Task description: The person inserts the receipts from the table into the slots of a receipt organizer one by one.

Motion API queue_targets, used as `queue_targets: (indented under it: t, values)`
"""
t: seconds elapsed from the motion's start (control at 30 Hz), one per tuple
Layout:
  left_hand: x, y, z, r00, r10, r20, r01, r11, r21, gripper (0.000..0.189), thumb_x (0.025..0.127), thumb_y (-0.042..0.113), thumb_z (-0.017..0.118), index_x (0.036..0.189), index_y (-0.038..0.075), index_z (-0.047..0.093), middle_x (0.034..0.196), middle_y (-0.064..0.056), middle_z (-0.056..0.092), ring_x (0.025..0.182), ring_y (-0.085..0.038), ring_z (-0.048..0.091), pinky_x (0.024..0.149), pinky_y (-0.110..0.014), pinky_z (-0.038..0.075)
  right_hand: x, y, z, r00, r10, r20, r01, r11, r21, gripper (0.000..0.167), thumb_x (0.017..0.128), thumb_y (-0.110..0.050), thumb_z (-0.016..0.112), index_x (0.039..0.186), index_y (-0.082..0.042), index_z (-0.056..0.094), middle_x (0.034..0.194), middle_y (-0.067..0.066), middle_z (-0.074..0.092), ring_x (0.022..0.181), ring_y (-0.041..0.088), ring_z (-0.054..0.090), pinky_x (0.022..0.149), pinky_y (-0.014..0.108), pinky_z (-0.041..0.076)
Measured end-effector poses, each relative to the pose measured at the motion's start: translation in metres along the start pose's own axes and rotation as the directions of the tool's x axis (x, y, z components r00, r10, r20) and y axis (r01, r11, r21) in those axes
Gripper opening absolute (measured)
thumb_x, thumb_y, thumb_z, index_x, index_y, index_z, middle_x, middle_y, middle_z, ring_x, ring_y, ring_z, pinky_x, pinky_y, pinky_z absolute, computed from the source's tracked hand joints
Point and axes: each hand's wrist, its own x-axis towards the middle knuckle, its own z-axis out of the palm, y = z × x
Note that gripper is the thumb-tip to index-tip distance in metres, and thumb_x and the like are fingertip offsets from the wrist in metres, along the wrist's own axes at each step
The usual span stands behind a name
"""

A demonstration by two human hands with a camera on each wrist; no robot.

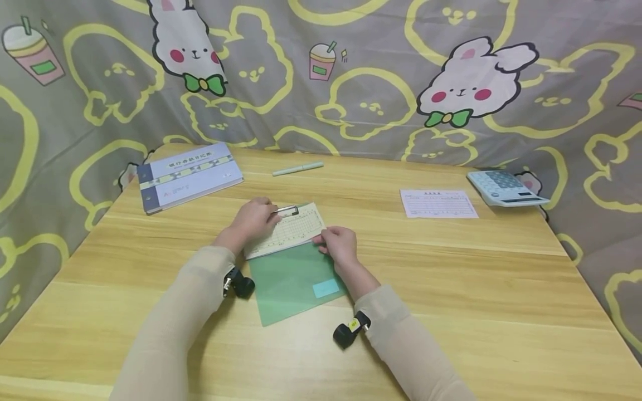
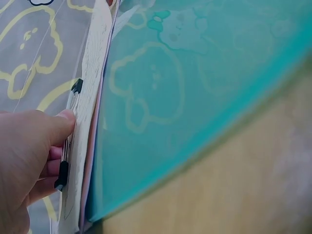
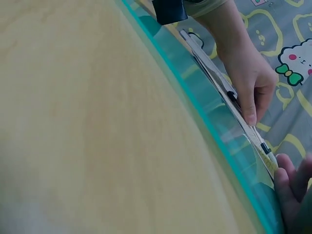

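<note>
A green file folder (image 1: pixel 296 284) with a light blue label lies on the wooden table. Cream printed forms (image 1: pixel 298 227) cover its upper part, below a metal clip (image 1: pixel 288 210). My left hand (image 1: pixel 252 221) holds the clip; its thumb presses on the bar between the black ends of the clip (image 2: pixel 70 139) in the left wrist view, other fingers curled behind. At the right edge of the forms, my right hand (image 1: pixel 341 245) pinches their corner. The right wrist view shows its fingers (image 3: pixel 287 187) close to the clip's end.
A blue-grey ledger book (image 1: pixel 195 172) lies at the back left, a pale green pen (image 1: pixel 298 169) at the back middle. To the right are a printed slip (image 1: pixel 438 204) and a light blue calculator (image 1: pixel 504 187). A patterned curtain (image 1: pixel 351 83) hangs behind the table.
</note>
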Motion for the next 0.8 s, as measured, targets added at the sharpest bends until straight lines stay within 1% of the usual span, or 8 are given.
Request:
queue_targets:
  t: [0.13,0.27,0.33,0.43,0.5,0.67,0.73,0.8]
  values:
    - [0.000,0.001,-0.001,1.000,-0.020,0.011,0.020,0.999,-0.026,0.032,0.086,0.026,0.051,0.103,0.001,0.061,0.098,-0.015,0.056,0.092,-0.029,0.049,0.083,-0.041,0.037,0.002,-0.003,-0.008,1.000,0.019,0.023,-0.021,0.996,0.083,0.031,0.080,-0.001,0.051,0.111,0.006,0.048,0.071,0.013,0.060,0.052,0.012,0.055,0.051,0.021,0.048]
    - [-0.001,0.001,-0.001,1.000,-0.020,-0.006,0.020,0.999,-0.035,0.032,0.085,0.026,0.052,0.103,0.001,0.061,0.100,-0.015,0.056,0.093,-0.030,0.049,0.083,-0.042,0.037,0.005,-0.015,-0.028,0.992,0.024,0.122,-0.035,0.996,0.087,0.033,0.082,-0.003,0.052,0.114,0.003,0.046,0.072,0.012,0.059,0.046,0.012,0.051,0.050,0.025,0.048]
    - [-0.002,0.001,-0.001,1.000,-0.018,-0.015,0.018,0.999,-0.037,0.032,0.085,0.026,0.053,0.102,0.001,0.062,0.099,-0.016,0.056,0.093,-0.030,0.050,0.082,-0.042,0.038,0.009,-0.023,-0.044,0.983,-0.025,0.183,0.018,0.999,0.038,0.031,0.083,-0.005,0.052,0.113,0.004,0.047,0.075,0.013,0.060,0.049,0.013,0.051,0.054,0.026,0.048]
    - [-0.003,0.001,-0.001,0.999,-0.025,-0.021,0.024,0.999,-0.044,0.032,0.084,0.027,0.055,0.102,0.001,0.062,0.098,-0.015,0.056,0.090,-0.029,0.051,0.081,-0.042,0.039,0.018,-0.036,-0.077,0.962,-0.149,0.230,0.171,0.982,-0.077,0.033,0.085,-0.009,0.052,0.113,0.008,0.048,0.082,0.014,0.060,0.058,0.018,0.053,0.063,0.032,0.048]
    - [-0.003,0.000,-0.001,0.999,-0.027,-0.020,0.026,0.999,-0.048,0.033,0.084,0.027,0.056,0.103,0.001,0.062,0.097,-0.015,0.056,0.089,-0.029,0.051,0.080,-0.042,0.040,0.043,-0.032,-0.109,0.936,-0.238,0.261,0.260,0.964,-0.054,0.030,0.084,-0.013,0.054,0.108,0.005,0.053,0.083,0.013,0.061,0.060,0.018,0.054,0.063,0.030,0.048]
    - [-0.002,-0.001,0.001,0.999,-0.039,-0.021,0.038,0.998,-0.043,0.032,0.083,0.028,0.057,0.103,0.002,0.062,0.096,-0.013,0.057,0.088,-0.027,0.052,0.077,-0.041,0.041,0.059,-0.049,-0.162,0.961,-0.235,0.143,0.245,0.967,-0.061,0.032,0.083,-0.016,0.056,0.107,0.005,0.052,0.074,0.000,0.061,0.058,0.010,0.053,0.060,0.022,0.047]
    - [-0.002,-0.002,0.001,0.999,-0.040,-0.024,0.039,0.998,-0.041,0.032,0.083,0.028,0.057,0.103,0.003,0.062,0.096,-0.013,0.057,0.087,-0.027,0.052,0.076,-0.041,0.041,0.044,-0.067,-0.170,0.978,-0.193,0.077,0.200,0.975,-0.096,0.034,0.085,-0.014,0.054,0.109,0.008,0.046,0.072,-0.003,0.060,0.059,0.010,0.053,0.062,0.022,0.047]
    - [-0.001,-0.002,0.001,0.999,-0.039,-0.030,0.038,0.998,-0.043,0.032,0.083,0.028,0.057,0.103,0.003,0.063,0.095,-0.012,0.057,0.087,-0.027,0.052,0.076,-0.040,0.042,0.045,-0.073,-0.183,0.981,-0.182,0.069,0.186,0.981,-0.058,0.028,0.085,-0.013,0.054,0.105,0.006,0.049,0.071,-0.003,0.060,0.059,0.009,0.054,0.061,0.020,0.047]
